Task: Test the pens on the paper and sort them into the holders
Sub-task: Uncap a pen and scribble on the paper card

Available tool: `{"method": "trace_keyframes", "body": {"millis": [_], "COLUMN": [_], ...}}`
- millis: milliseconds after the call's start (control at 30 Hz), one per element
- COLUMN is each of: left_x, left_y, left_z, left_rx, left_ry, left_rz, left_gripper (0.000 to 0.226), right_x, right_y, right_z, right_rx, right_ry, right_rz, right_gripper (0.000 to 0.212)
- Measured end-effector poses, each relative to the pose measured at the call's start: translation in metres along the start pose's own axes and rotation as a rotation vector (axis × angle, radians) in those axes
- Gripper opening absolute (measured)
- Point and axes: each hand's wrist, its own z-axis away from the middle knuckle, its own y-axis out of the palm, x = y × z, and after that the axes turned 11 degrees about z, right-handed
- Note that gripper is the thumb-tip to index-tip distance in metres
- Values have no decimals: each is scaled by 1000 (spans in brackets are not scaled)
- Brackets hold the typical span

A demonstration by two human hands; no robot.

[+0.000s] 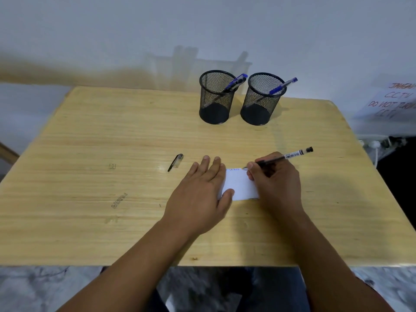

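A small white paper (239,184) lies on the wooden table (112,143), with faint blue scribbles along its far edge. My left hand (200,194) lies flat on the paper's left side, fingers spread. My right hand (274,181) grips a black pen (290,156), its tip touching the paper's far right corner. The pen's cap (176,162) lies on the table to the left of my hands. Two black mesh holders stand at the back: the left holder (216,97) has blue pens (236,82) in it, the right holder (261,100) has one blue pen (282,86).
A white wall rises right behind the table. A handwritten paper sign (394,100) hangs at the far right, with cables (378,143) below it beside the table's right edge. Marbled floor shows past the near table edge.
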Motion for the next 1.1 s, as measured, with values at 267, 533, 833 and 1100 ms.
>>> {"method": "trace_keyframes", "body": {"millis": [267,533,833,1100], "left_x": [0,-1,-1,-1], "left_y": [0,-1,0,0], "left_z": [0,1,-1,-1], "left_rx": [-19,-23,-28,-22], "left_ry": [0,-5,-9,-16], "left_rz": [15,31,23,17], "left_gripper": [64,65,64,65], "right_x": [1,1,0,2], "right_y": [2,3,4,2], "right_z": [0,0,0,2], "right_rx": [3,3,-7,-7], "right_ry": [-30,-56,-61,-51], "right_rz": [54,56,59,40], "right_gripper": [10,7,7,13]}}
